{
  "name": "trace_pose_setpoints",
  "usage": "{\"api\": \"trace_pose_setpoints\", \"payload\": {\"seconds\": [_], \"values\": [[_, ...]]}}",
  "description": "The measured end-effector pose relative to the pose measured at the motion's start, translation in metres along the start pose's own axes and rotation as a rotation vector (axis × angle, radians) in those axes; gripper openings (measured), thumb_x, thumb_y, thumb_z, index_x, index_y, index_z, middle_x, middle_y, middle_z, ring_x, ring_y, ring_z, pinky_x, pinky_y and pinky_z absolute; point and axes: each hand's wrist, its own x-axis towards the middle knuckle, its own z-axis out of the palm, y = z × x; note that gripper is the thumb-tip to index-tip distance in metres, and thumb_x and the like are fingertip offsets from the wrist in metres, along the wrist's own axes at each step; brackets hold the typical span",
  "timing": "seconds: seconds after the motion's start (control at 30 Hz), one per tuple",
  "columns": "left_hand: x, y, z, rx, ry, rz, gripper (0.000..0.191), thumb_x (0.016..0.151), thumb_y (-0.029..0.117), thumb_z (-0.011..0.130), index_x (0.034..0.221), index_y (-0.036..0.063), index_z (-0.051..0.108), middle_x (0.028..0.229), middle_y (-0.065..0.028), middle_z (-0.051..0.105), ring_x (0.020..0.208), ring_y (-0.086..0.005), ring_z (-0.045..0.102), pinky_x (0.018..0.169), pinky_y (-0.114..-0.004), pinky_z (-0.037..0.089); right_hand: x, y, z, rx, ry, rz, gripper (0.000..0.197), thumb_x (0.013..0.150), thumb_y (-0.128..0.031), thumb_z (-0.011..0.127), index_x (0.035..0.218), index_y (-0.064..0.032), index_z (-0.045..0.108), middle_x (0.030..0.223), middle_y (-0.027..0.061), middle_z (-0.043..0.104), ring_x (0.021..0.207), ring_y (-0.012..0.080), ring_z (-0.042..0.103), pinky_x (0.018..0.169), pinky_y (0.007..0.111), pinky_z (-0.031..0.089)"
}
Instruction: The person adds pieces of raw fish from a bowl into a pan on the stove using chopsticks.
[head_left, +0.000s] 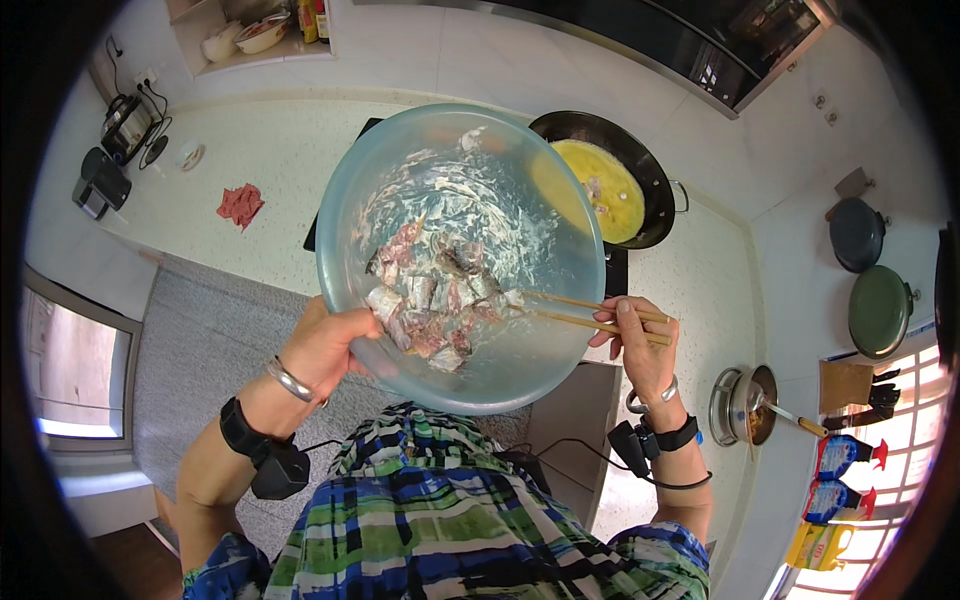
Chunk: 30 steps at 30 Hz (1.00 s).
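My left hand (334, 337) grips the lower left rim of a large translucent blue plastic basin (480, 390), its thumb over the edge. Several coated chunks of raw fish (435, 300) lie in the basin's lower part, and a whitish coating is smeared over its inside. In my right hand (641, 330) is a pair of wooden chopsticks (585, 322); their tips are at the fish pieces on the right. Behind the basin, partly hidden by it, a black wok (660, 202) holds yellow liquid (611, 180) with a few small pieces in it.
A crumpled red cloth (241, 205) and a small bowl (190, 155) lie on the counter at the left, near a black kettle-like appliance (126, 127). At the right stands a metal bowl (763, 405) with a ladle. A knife block (846, 385) and spray bottles (836, 457) are along the window.
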Motion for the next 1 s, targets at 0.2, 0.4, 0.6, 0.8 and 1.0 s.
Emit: {"api": "trace_pose_setpoints", "payload": {"seconds": [0.2, 0.4, 0.6, 0.8, 1.0], "values": [[0.002, 0.001, -0.001, -0.019, -0.002, -0.015, 0.039, 0.063, 0.003, 0.051, 0.1, -0.0076, 0.044, 0.081, -0.013, 0.054, 0.064, -0.0225, 0.059, 0.046, -0.035, 0.054, 0.003, 0.011, 0.0, 0.047, 0.1, -0.039, 0.026, 0.088, -0.013, 0.044, 0.084, 0.0086, 0.056, 0.071, 0.0131, 0.059, 0.054, 0.0157, 0.059, 0.048, 0.021, 0.047], [-0.001, 0.012, -0.001, -0.045, 0.011, -0.003, 0.036, 0.064, 0.003, 0.051, 0.098, -0.0077, 0.046, 0.081, -0.0137, 0.054, 0.063, -0.0225, 0.058, 0.047, -0.036, 0.054, 0.009, 0.001, 0.007, -0.059, 0.117, -0.165, 0.02, 0.086, -0.008, 0.045, 0.084, 0.0083, 0.057, 0.072, 0.0135, 0.059, 0.057, 0.016, 0.06, 0.051, 0.022, 0.049], [0.001, 0.008, -0.01, -0.082, 0.007, -0.069, 0.03, 0.064, 0.004, 0.052, 0.092, -0.0087, 0.047, 0.078, -0.0132, 0.054, 0.06, -0.0232, 0.058, 0.046, -0.037, 0.054, 0.008, 0.003, 0.01, -0.196, 0.087, -0.409, 0.014, 0.084, -0.002, 0.046, 0.083, 0.0074, 0.056, 0.073, 0.0139, 0.06, 0.058, 0.0162, 0.061, 0.052, 0.023, 0.048], [0.005, 0.005, -0.008, -0.11, -0.002, -0.07, 0.03, 0.064, 0.003, 0.052, 0.092, -0.007, 0.047, 0.078, -0.0123, 0.053, 0.062, -0.0237, 0.058, 0.047, -0.038, 0.053, 0.013, -0.015, 0.003, -0.293, 0.132, -0.579, 0.015, 0.084, -0.003, 0.045, 0.081, 0.0072, 0.056, 0.073, 0.0146, 0.06, 0.059, 0.0167, 0.062, 0.052, 0.023, 0.048], [-0.001, 0.021, 0.002, -0.139, 0.011, -0.06, 0.042, 0.063, 0.001, 0.051, 0.103, -0.0071, 0.039, 0.079, -0.0119, 0.05, 0.065, -0.0239, 0.058, 0.05, -0.039, 0.054, 0.08, -0.033, -0.037, -0.056, 0.405, -0.464, 0.022, 0.087, -0.01, 0.044, 0.081, 0.0078, 0.056, 0.072, 0.0111, 0.06, 0.057, 0.0152, 0.06, 0.051, 0.022, 0.047]]}}
